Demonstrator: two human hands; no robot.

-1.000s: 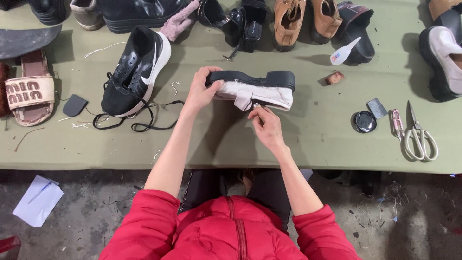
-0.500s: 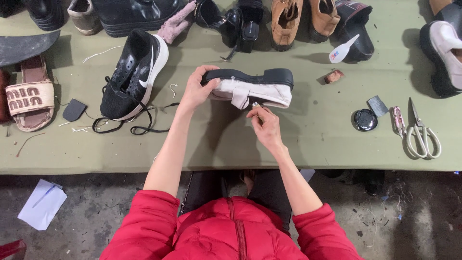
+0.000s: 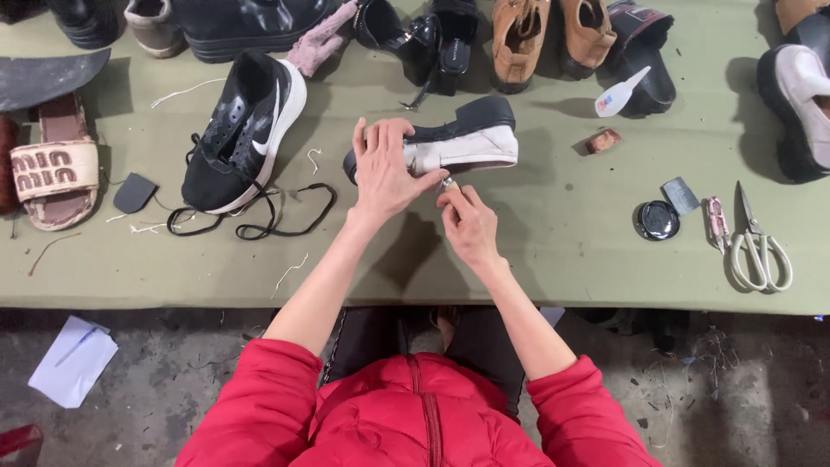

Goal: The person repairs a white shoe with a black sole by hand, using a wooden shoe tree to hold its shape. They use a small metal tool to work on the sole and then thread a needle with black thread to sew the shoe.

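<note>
- Shoe [image 3: 467, 143] — black upper, pale thick sole — lies on its side near the middle of the green table [image 3: 536, 259], sole turned toward the person.
- Left hand [image 3: 385, 169] is laid over the shoe's near end, fingers spread across the upper and thumb against the sole: a clamping hold on the shoe.
- Right hand [image 3: 467, 225] sits just below the sole, fingertips pinched together on a small pale item at the sole's edge; what that item is, I cannot tell.
- The two hands touch or nearly touch at the thumb tips.
- Sneaker [image 3: 242, 130], black with a white sole, lies left of the hands, its loose black lace [image 3: 277, 212] trailing over the table toward them.
- Sandal [image 3: 54, 169] lies at the far left, with a small dark heel piece [image 3: 134, 192] between it and the sneaker.
- Glue bottle [image 3: 621, 93], small and white, rests against a dark shoe beyond the held shoe — to its right a small brown block [image 3: 603, 140].
- Round black tin [image 3: 657, 220] is on the right of the table, a grey square [image 3: 680, 195] beside it, then small snips [image 3: 717, 223] and white-handled scissors [image 3: 757, 246], all well apart from the hands.
- More shoes line the table's far edge, among them a brown pair [image 3: 553, 35].
- Red jacket [image 3: 415, 406] covers the person's arms to mid-forearm; a white paper [image 3: 73, 359] lies on the floor at lower left.
</note>
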